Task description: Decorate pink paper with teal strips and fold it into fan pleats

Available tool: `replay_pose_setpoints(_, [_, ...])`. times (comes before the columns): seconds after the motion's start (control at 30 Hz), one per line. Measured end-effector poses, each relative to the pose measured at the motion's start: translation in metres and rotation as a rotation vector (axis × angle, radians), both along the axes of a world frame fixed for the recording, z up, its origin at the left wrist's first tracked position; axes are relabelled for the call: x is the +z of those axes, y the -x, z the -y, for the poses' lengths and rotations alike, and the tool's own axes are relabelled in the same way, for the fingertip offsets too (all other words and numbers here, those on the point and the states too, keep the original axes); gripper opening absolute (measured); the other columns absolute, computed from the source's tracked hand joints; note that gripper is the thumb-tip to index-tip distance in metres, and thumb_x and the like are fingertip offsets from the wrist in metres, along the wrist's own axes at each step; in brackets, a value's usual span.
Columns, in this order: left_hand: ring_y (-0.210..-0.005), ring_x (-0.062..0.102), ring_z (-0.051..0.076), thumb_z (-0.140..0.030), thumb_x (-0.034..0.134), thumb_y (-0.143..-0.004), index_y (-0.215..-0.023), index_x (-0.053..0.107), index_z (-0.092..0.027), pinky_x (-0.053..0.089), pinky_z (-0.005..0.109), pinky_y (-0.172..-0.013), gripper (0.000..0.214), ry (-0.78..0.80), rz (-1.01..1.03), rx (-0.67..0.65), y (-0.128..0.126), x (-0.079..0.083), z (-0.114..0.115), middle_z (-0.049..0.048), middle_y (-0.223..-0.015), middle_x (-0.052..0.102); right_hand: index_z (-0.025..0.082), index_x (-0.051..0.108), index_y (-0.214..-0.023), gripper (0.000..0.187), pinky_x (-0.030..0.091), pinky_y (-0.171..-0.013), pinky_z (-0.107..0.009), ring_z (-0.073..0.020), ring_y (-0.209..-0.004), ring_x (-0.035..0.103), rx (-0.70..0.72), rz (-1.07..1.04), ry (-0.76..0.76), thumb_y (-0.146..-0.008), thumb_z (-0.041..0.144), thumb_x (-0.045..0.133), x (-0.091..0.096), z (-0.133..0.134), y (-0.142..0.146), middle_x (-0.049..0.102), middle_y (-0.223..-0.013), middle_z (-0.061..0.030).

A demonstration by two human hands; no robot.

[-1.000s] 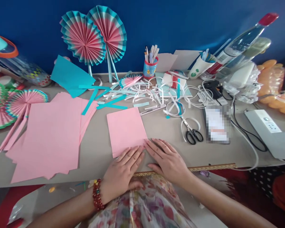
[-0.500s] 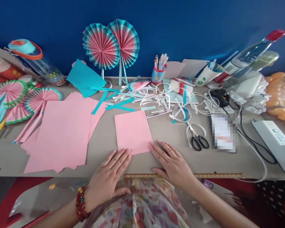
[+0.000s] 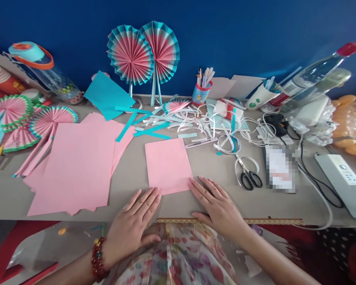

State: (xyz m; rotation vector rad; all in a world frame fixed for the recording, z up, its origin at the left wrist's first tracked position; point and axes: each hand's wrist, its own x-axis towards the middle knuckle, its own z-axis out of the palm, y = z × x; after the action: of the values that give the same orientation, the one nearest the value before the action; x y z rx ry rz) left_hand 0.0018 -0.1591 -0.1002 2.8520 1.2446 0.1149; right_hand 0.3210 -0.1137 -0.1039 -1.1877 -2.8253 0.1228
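A pink sheet of paper [image 3: 169, 164], roughly square and looking folded, lies flat on the grey table [image 3: 127, 166] in front of me. My left hand [image 3: 136, 221] rests palm down with its fingers stretched out, the tips on the sheet's lower left corner. On the lower right corner lie the fingertips of my right hand [image 3: 216, 204], also flat and extended. Neither hand grasps anything. Left of the sheet is a fanned stack of larger pink paper [image 3: 80, 166].
Scissors [image 3: 247, 174] and a pixelated phone [image 3: 280, 168] lie on the right, near a power strip [image 3: 342, 178]. Paper strips [image 3: 192, 118] are scattered behind the sheet. Pleated paper fans [image 3: 130, 55], a pen cup [image 3: 201, 93] and a bottle [image 3: 314, 71] stand at the back.
The view has shifted slightly. My left hand's fingertips have slid a little left along the sheet's lower edge. My right hand stays at the right corner.
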Motion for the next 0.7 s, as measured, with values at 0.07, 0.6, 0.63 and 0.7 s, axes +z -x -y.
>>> replay_pose_setpoints(0.07, [-0.148,0.026,0.028,-0.069,0.032,-0.094,-0.154,0.026,-0.008,0.012,0.046,-0.123,0.085,0.009,0.036,-0.005,-0.001,0.005,-0.003,0.0131,-0.158,0.032,0.019,0.019,-0.157,0.075,0.034,-0.114,-0.050,-0.0292,-0.145,0.027,0.001,-0.014,0.006,-0.096,0.050,0.050,0.001,-0.001,0.001,0.033,-0.158,-0.0033])
replay_pose_setpoints(0.6, [-0.150,0.020,0.028,-0.080,0.032,-0.085,-0.157,0.011,-0.009,0.019,0.044,-0.122,0.103,0.178,0.165,-0.165,-0.039,0.002,-0.028,0.0156,-0.161,0.021,0.019,0.032,-0.153,0.066,0.036,-0.113,-0.051,-0.0275,-0.140,0.036,0.002,-0.102,0.055,-0.095,0.042,0.054,0.007,-0.003,0.001,0.046,-0.151,-0.0086])
replay_pose_setpoints(0.63, [-0.150,0.021,0.028,-0.075,0.034,-0.089,-0.157,0.010,-0.010,0.022,0.043,-0.122,0.097,0.222,0.203,-0.165,-0.037,0.007,-0.029,0.0150,-0.161,0.021,0.019,0.034,-0.152,0.063,0.037,-0.111,-0.050,-0.0273,-0.138,0.038,-0.014,-0.114,0.067,-0.096,0.040,0.053,0.009,-0.005,0.002,0.048,-0.149,-0.0088])
replay_pose_setpoints(0.7, [-0.150,0.021,0.026,-0.060,0.035,-0.098,-0.157,0.010,-0.013,0.028,0.043,-0.120,0.080,0.303,0.331,-0.106,-0.033,0.016,-0.031,0.0135,-0.162,0.020,0.019,0.041,-0.148,0.056,0.040,-0.108,-0.048,-0.0272,-0.132,0.044,-0.067,-0.155,0.070,-0.096,0.036,0.053,0.013,-0.009,0.008,0.051,-0.145,-0.0105])
